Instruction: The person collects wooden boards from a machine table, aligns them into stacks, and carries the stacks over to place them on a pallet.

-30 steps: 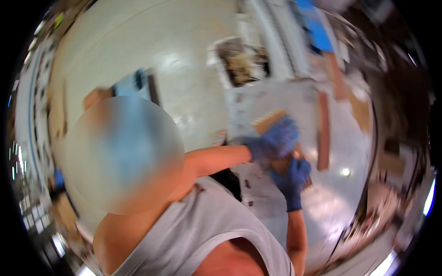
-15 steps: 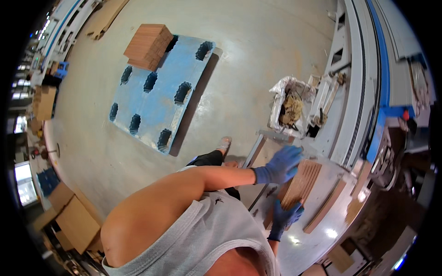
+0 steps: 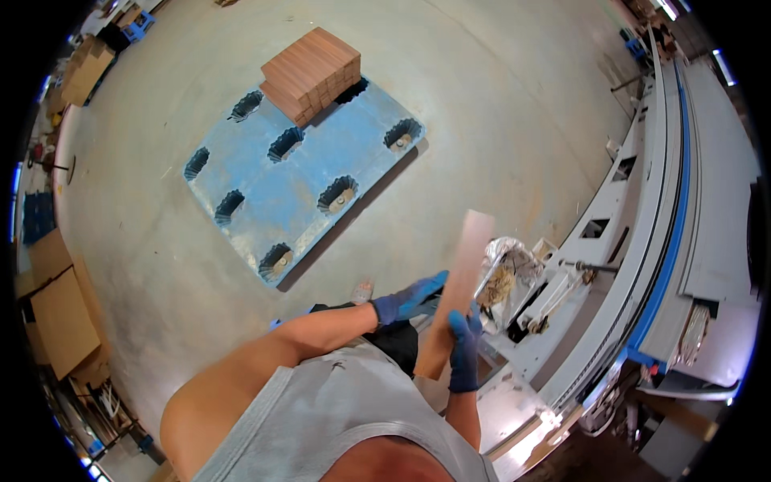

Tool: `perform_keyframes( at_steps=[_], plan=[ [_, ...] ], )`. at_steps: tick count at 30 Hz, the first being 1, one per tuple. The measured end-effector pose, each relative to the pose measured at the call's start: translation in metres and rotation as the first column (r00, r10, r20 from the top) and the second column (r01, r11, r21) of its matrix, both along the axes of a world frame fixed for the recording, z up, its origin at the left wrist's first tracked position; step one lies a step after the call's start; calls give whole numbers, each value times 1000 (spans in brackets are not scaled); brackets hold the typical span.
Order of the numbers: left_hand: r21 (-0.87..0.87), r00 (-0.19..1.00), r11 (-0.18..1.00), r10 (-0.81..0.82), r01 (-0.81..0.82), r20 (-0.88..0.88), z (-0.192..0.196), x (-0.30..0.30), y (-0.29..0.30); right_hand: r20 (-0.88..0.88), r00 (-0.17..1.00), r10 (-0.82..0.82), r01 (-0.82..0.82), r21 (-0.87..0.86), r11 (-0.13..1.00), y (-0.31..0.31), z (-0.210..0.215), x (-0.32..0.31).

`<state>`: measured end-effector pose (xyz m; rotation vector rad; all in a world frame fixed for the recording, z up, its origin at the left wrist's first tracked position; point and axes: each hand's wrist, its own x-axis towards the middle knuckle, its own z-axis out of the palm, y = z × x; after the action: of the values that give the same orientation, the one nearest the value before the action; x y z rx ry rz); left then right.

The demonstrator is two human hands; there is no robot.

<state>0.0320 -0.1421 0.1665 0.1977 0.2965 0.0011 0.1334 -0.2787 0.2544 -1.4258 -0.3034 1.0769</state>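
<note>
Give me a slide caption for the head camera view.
Gloved left hand and right hand hold a wooden board near a blue pallet.

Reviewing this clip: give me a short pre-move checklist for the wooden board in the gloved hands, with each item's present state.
1. Left hand on the wooden board: ok, its blue glove lies along the board's left edge.
2. Right hand on the board: ok, it grips low down.
3. Firmness of each grip: cannot tell.
4. Blue pallet has bare surface: ok.
5. Board stack sits squarely on the pallet's far corner: ok.
6. Concrete floor between person and pallet shows no obstacle: ok.
</note>
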Motion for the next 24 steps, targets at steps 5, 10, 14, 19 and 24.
perform_keyframes(
  at_steps=[5,10,14,19,24],
  plan=[
    [322,931,906,335,-277,-143,6,-47,141,-122,956,269,-269,17,963,177,-45,9],
    [367,790,804,567,-468,-235,-1,-106,273,-282,794,538,-540,80,838,349,-70,-27],
    [385,659,712,697,-587,-282,-9,-131,368,-127,716,687,-687,48,725,481,-124,-56],
    [329,411,501,858,-801,-307,-40,-179,459,-59,537,841,-840,46,540,617,-131,-106],
    [362,290,401,900,-841,-325,-93,-238,557,-100,459,883,-886,20,463,730,-173,-171]
  ],
)
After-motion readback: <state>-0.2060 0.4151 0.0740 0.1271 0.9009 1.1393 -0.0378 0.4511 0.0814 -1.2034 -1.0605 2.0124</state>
